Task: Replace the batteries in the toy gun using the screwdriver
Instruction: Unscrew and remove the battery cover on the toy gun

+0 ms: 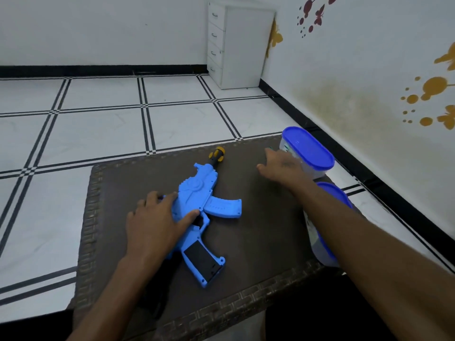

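Observation:
A blue toy gun [202, 207] lies flat on the dark brown table [258, 242], its black-panelled grip toward me and its muzzle pointing away. My left hand [152, 222] rests on the gun's body, fingers spread and thumb near the trigger. Beyond the muzzle lies a screwdriver [216, 155] with a yellow and black handle; its shaft is hidden behind the gun. My right hand [280, 166] hovers over the table's far right, fingers apart, right beside a container with a blue lid [307, 150]. It holds nothing.
A second blue-lidded container [327, 217] stands on the table's right edge, partly behind my right forearm. White tiled floor surrounds the table. A white drawer cabinet [236, 45] stands in the far corner against the decorated wall on the right.

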### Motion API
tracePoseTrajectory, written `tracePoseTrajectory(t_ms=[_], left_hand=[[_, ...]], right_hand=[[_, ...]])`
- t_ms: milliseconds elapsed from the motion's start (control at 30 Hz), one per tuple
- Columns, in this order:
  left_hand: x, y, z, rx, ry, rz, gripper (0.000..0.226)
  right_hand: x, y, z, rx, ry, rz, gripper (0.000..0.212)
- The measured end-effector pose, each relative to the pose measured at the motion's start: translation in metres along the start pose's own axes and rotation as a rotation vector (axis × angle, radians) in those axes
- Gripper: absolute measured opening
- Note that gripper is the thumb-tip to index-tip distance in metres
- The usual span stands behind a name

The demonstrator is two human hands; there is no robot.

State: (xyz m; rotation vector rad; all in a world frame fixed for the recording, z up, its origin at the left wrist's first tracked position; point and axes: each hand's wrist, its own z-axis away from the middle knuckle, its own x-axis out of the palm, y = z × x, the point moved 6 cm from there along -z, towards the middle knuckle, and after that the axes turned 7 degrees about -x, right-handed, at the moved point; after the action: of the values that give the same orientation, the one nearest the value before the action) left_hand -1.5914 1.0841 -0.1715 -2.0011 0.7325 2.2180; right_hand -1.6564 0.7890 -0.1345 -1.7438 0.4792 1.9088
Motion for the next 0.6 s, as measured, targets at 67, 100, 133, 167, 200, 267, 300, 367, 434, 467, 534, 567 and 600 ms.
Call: tracePoseTrajectory(t_ms=[67,100,133,167,200,267,300,367,434,467,534,567,600], left_hand=[[-0.001,-0.002,-0.002,-0.021,-0.021,0.019,0.080],[-0.001,-0.003,-0.004,-0.029,-0.030,0.022,0.080],[-0.001,-0.004,-0.005,-0.033,-0.035,0.019,0.081],[-0.001,-0.004,-0.005,-0.036,-0.035,0.014,0.081],[0.000,-0.004,-0.005,-0.036,-0.034,0.009,0.081],[-0.001,-0.004,-0.007,-0.036,-0.026,0.006,0.081],[-0.001,-0.005,-0.009,-0.041,-0.028,0.009,0.081],[-0.002,-0.004,-0.010,-0.040,-0.035,0.032,0.080],[-0.003,-0.002,-0.012,-0.026,-0.036,0.037,0.080],[-0.002,-0.003,-0.011,-0.017,-0.040,0.020,0.080],[0.003,-0.006,-0.008,0.004,-0.079,0.012,0.090],[0.005,-0.007,-0.006,0.021,-0.109,0.050,0.101],[0.006,-0.009,-0.003,0.033,-0.133,0.110,0.113]], right_hand=[[0.009,0.002,-0.020,0.020,-0.030,0.022,0.056],[0.014,0.003,-0.030,0.031,-0.050,0.024,0.056],[0.019,0.005,-0.038,0.047,-0.065,0.017,0.054],[0.023,0.006,-0.044,0.058,-0.067,0.005,0.050],[0.026,0.008,-0.049,0.056,-0.040,-0.002,0.044],[0.026,0.003,-0.055,-0.010,0.091,0.006,0.026],[0.025,-0.002,-0.055,-0.067,0.155,0.014,0.017],[0.024,-0.015,-0.046,-0.176,0.229,-0.003,0.013],[0.017,-0.029,-0.028,-0.244,0.279,-0.061,0.012],[0.013,-0.039,-0.013,-0.282,0.308,-0.116,0.012],[0.005,-0.057,0.023,-0.349,0.396,-0.291,0.030],[-0.002,-0.062,0.045,-0.369,0.450,-0.402,0.042],[-0.007,-0.066,0.066,-0.387,0.485,-0.513,0.052]])
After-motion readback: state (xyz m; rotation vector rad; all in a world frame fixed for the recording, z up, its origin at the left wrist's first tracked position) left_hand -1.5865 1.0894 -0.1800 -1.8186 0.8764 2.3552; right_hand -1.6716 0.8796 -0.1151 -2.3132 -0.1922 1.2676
